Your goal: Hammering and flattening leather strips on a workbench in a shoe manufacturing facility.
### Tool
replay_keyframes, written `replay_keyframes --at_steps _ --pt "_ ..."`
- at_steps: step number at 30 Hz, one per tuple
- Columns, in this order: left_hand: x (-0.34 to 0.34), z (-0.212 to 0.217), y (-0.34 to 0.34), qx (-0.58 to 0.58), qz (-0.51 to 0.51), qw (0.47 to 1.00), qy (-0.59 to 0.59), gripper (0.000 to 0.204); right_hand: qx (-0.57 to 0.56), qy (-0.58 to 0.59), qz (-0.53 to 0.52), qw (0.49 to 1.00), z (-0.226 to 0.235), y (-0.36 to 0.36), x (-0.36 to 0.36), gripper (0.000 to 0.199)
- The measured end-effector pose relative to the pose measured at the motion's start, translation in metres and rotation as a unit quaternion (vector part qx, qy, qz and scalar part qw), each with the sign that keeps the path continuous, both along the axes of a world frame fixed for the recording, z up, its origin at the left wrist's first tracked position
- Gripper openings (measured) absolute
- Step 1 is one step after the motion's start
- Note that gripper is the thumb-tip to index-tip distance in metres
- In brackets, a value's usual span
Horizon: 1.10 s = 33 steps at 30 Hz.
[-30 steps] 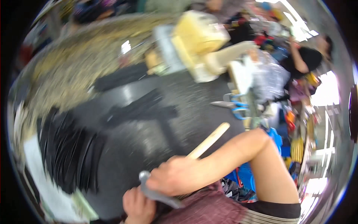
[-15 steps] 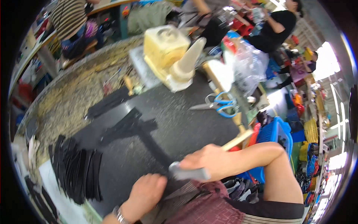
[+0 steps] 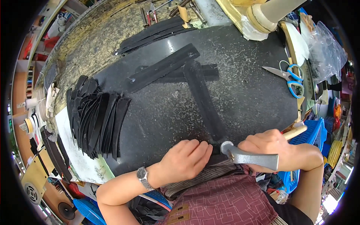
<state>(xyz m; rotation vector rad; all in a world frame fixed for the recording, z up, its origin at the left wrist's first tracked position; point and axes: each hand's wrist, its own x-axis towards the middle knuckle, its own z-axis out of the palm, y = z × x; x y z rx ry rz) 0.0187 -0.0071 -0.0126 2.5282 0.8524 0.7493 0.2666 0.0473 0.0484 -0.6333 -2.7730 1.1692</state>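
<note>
My right hand point(image 3: 267, 148) is closed round the pale wooden handle of a hammer point(image 3: 258, 160). The hammer's grey metal head hangs over the near edge of a dark work board point(image 3: 258, 101), its round face turned left. Beside that face my left hand point(image 3: 187, 159) rests at the same edge with curled fingers; what lies under them is hidden. A long black strip point(image 3: 202, 99) runs across the board and its near end reaches the gap between my hands. Farther off, another black strip point(image 3: 161, 69) lies slantwise over a third one point(image 3: 210, 72).
A fanned pile of black strips point(image 3: 99, 120) lies at the left, with more strips point(image 3: 157, 35) along the far edge. Blue-handled scissors point(image 3: 290, 78) rest at the right. A cream stand with a post point(image 3: 262, 18) rises at the far right, near a clear plastic bag point(image 3: 326, 52).
My view has swung down and steadied, so the board and strips appear larger. The hammer stays in my right hand, and my left hand remains curled near its head.
</note>
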Motion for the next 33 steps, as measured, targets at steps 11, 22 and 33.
replay_keyframes --at_steps 11,22,33 --pt "-0.002 0.007 -0.005 0.04 -0.03 0.995 0.085 0.032 0.006 -0.013 0.029 0.999 0.005 -0.003 -0.019 0.027" --pt "-0.012 0.007 -0.024 0.176 -0.004 0.966 0.188 0.032 0.015 -0.019 0.085 0.996 0.006 0.006 -0.032 0.026" --pt "-0.041 0.006 -0.034 0.018 0.065 0.996 0.055 0.029 0.036 -0.02 0.132 0.99 0.005 0.009 -0.056 0.025"
